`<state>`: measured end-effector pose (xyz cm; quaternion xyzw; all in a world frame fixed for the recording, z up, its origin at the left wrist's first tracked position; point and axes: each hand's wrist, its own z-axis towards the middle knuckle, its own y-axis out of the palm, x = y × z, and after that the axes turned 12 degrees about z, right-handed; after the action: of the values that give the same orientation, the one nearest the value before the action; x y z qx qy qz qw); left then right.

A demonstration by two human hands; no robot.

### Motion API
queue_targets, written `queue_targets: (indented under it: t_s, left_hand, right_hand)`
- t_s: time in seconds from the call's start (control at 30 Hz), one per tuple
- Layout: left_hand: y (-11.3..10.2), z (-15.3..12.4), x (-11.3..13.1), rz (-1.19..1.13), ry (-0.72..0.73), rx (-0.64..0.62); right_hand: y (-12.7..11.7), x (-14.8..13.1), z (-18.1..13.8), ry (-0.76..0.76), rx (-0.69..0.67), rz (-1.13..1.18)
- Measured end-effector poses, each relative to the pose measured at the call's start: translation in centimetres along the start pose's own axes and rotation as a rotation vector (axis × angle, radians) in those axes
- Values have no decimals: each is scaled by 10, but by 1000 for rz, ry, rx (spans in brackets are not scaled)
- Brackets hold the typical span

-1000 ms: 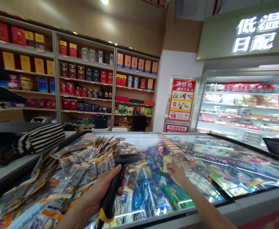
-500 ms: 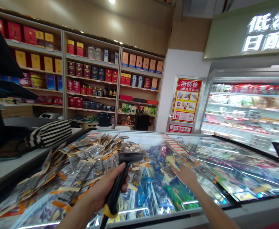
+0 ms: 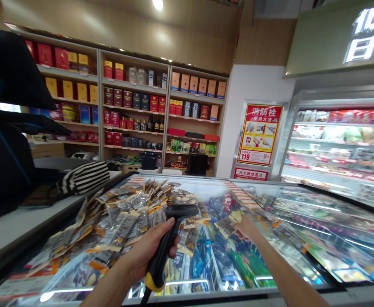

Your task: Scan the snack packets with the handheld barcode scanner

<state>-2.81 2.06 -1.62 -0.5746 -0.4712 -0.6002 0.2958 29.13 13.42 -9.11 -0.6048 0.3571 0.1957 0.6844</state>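
My left hand (image 3: pixel 156 245) is wrapped round the grip of a black and yellow handheld barcode scanner (image 3: pixel 164 251). The scanner's head points right, over the freezer's glass top. My right hand (image 3: pixel 247 228) is closed at the edge of a small clear packet (image 3: pixel 225 226) with a yellowish end. Its fingertips are partly hidden and blurred. A large heap of similar clear packets (image 3: pixel 123 221) with tan and orange strips lies on the glass to the left of the scanner. Beneath the glass are blue and green bags of frozen goods (image 3: pixel 217 260).
A chest freezer (image 3: pixel 202 181) with a sliding glass top stands before me. On the left counter (image 3: pixel 11 228) are a striped cloth item (image 3: pixel 86 177) and a dark screen (image 3: pixel 16 68). Shelves of boxes (image 3: pixel 136 102) line the back wall. An open refrigerated case (image 3: pixel 340 145) is at right.
My view has turned slightly left, so the surroundings sit further right. My right fingers have drawn closer together at the packet's edge. The scanner stays in my left hand.
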Motion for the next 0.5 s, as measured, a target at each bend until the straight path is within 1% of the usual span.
queue_targets:
  t_s: [0.07,0.13,0.17,0.23,0.3,0.37,0.47,0.5]
  left_hand:
    - [0,1,0,3,3,-5]
    - [0,1,-1,7,7,-7]
    - [1,1,-1,9,7,-4]
    - [1,2,-1,14,2,-4]
    - [1,1,0,20,2,-7]
    - [0,0,1,27,11,-9]
    - [-2,-1,1,27,20,-8]
    - [-2,-1,1,22,17,-7]
  right_hand:
    - [-6,-4,-3,-56,42,-142]
    - [-8,-10,-4,-184,79,-304]
    - [-8,-14,-4,-247,69,-347]
    - [-4,-21,-3,-319,-9,-362]
    - [-1,-24,0,-304,-105,-342]
    - [-2,-23,4,-247,-166,-327]
    - [-9,-16,11,-221,-201,-328]
    - [-11,-12,12,-218,-177,-299]
